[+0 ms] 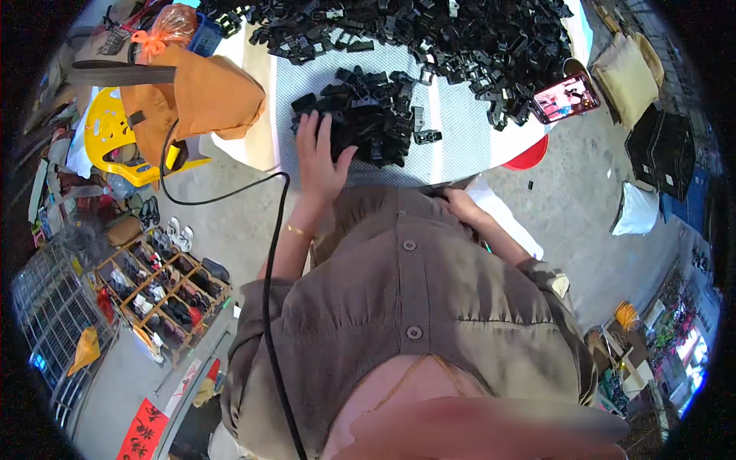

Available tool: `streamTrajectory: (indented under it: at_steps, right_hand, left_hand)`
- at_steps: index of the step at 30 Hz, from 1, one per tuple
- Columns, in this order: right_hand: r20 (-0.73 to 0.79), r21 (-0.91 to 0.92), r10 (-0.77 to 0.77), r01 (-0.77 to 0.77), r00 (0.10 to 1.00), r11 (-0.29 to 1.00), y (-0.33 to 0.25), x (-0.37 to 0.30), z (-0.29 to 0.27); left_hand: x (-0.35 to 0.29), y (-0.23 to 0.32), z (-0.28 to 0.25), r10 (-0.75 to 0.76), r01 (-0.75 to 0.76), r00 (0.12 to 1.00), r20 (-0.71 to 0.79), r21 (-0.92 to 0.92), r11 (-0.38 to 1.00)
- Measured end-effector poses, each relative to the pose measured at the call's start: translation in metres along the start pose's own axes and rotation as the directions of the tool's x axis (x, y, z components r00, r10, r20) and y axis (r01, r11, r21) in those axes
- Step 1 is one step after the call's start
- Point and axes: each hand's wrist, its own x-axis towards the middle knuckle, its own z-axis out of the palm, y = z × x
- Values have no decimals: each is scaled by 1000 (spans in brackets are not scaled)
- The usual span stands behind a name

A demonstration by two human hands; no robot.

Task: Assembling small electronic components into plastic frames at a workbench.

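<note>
My left hand [322, 157] lies with fingers stretched out and thumb apart at the left side of a small heap of black plastic clips [376, 115]. Its fingertips touch the heap. Low by the table's near edge, my right hand [461, 205] is curled in front of my lap. Its fingertips are partly hidden at a dark spot, so what they hold cannot be made out. A far larger pile of the same black clips [460, 46] covers the back of the table [307, 77], which has a pale patterned cover.
A phone [567, 98] with a lit screen rests at the table's right edge, above a red basin [527, 153]. An orange-brown bag [211, 92] sits left on a yellow stool [103, 138]. A black cable [270, 307] hangs across my left arm's side. A shoe rack [161, 287] stands lower left.
</note>
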Motion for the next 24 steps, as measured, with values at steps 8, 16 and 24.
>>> streamTrajectory:
  at_steps: [8,16,24]
  right_hand:
    - [-62,-575,-87,35,994,817,41,49,61]
    - [-388,-450,-227,32,893,892,112,100,135]
    - [-51,-800,-39,-18,998,600,167,79,190]
  left_hand:
    - [-141,0,71,-23,360,729,684,-355,863]
    - [-144,-59,196,138,-114,918,372,-86,990]
    - [-239,-107,196,53,-102,428,902,-11,995]
